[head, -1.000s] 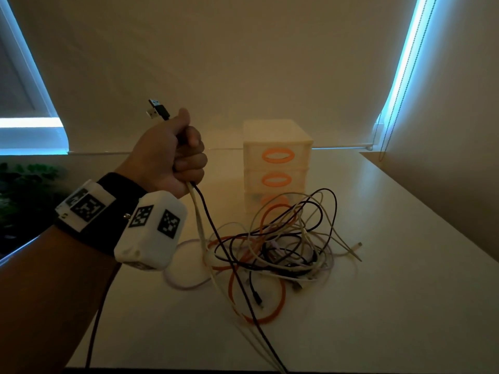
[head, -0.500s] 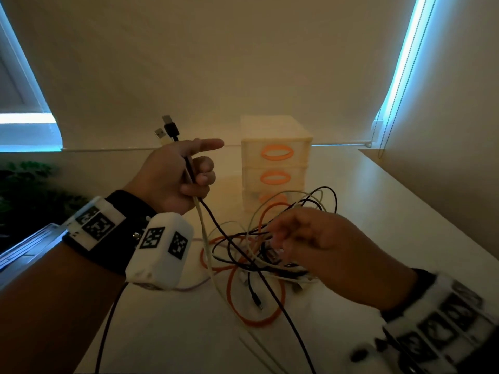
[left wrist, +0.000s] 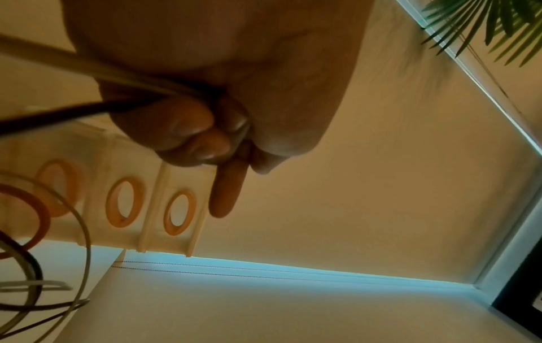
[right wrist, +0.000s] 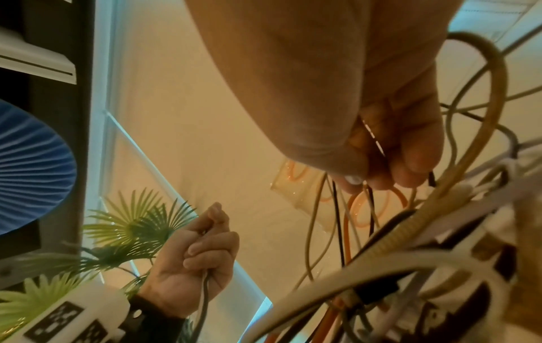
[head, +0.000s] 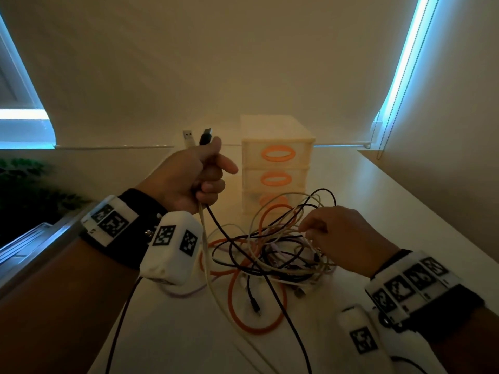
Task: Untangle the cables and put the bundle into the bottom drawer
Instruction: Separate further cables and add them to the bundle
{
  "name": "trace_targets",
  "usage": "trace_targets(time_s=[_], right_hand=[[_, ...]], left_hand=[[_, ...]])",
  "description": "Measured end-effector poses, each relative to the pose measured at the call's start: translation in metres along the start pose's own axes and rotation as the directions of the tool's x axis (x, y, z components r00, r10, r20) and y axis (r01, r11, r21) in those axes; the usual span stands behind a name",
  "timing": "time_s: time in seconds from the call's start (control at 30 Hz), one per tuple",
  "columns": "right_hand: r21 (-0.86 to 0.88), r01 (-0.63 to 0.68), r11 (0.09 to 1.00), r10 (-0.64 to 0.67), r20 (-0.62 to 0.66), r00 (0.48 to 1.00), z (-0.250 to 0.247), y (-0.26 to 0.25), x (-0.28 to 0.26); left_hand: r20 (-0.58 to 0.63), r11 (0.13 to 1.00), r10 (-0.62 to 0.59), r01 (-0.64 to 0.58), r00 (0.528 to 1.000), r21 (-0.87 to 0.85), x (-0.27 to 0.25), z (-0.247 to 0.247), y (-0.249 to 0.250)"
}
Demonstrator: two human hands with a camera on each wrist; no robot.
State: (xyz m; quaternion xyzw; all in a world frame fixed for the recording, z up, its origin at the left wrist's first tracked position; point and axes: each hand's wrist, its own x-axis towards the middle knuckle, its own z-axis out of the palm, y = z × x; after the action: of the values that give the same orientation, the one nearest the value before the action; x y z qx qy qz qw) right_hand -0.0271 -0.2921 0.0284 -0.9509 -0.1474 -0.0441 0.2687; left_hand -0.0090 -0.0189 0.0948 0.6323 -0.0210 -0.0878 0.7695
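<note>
A tangle of cables [head: 270, 255] in black, white and orange lies on the white table [head: 378, 238] in front of a small cream drawer unit [head: 276, 163] with three orange ring handles. My left hand [head: 194, 174] is raised and grips a black cable [head: 216, 222] and a white cable [head: 204, 238]; their USB plugs [head: 198, 137] stick up above the fist, the index finger points out. My right hand [head: 343, 236] is at the right side of the tangle, its fingertips [right wrist: 390, 176] pinching thin cable strands. All three drawers look closed.
A wall with roller blinds stands behind the table, and a side wall [head: 445, 171] closes the right. A green plant [head: 24, 184] stands off the table's left edge. Loose cable ends [head: 253, 306] trail toward the table's near edge.
My right hand came into view and reached into the tangle's right side, now pinching strands. My left hand stayed raised with the two cables, shifting slightly right.
</note>
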Motion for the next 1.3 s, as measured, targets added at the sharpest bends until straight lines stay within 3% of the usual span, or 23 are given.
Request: trace_targets(time_s=[0.07,0.17,0.27,0.37,0.67,0.8,1.07,1.3], right_hand=[[0.025,-0.034,0.999,0.034,-0.003,0.999,0.0,0.005,0.004],[0.065,-0.055,0.996,0.056,-0.018,0.998,-0.002,0.007,0.007],[0.116,-0.068,0.991,0.071,-0.023,0.997,-0.002,0.01,0.008],[0.157,-0.088,0.984,0.09,-0.009,0.996,-0.001,0.012,0.008],[-0.128,-0.041,0.991,0.046,0.037,0.998,0.006,0.008,0.021],[-0.201,0.029,0.979,0.011,0.194,0.981,0.005,-0.001,0.035],[0.025,0.052,0.998,-0.058,0.335,0.941,0.016,-0.005,0.041],[-0.086,0.14,0.986,-0.093,0.408,0.908,0.027,-0.01,0.031]], left_hand=[[0.021,0.999,0.021,-0.022,1.0,0.046,0.006,0.006,0.003],[0.163,0.999,0.027,-0.03,0.986,0.02,0.016,0.014,0.009],[0.339,0.999,0.032,-0.018,0.94,-0.044,0.027,0.014,0.005],[0.425,0.989,0.017,0.047,0.905,-0.14,0.035,0.008,-0.015],[0.413,0.977,-0.022,0.107,0.911,-0.184,0.036,0.011,-0.046],[0.345,0.98,-0.014,0.082,0.938,-0.182,0.03,0.006,-0.051],[0.294,0.979,-0.037,0.093,0.955,-0.181,0.034,0.005,-0.06],[0.265,0.982,-0.034,0.081,0.964,-0.168,0.033,0.007,-0.061]])
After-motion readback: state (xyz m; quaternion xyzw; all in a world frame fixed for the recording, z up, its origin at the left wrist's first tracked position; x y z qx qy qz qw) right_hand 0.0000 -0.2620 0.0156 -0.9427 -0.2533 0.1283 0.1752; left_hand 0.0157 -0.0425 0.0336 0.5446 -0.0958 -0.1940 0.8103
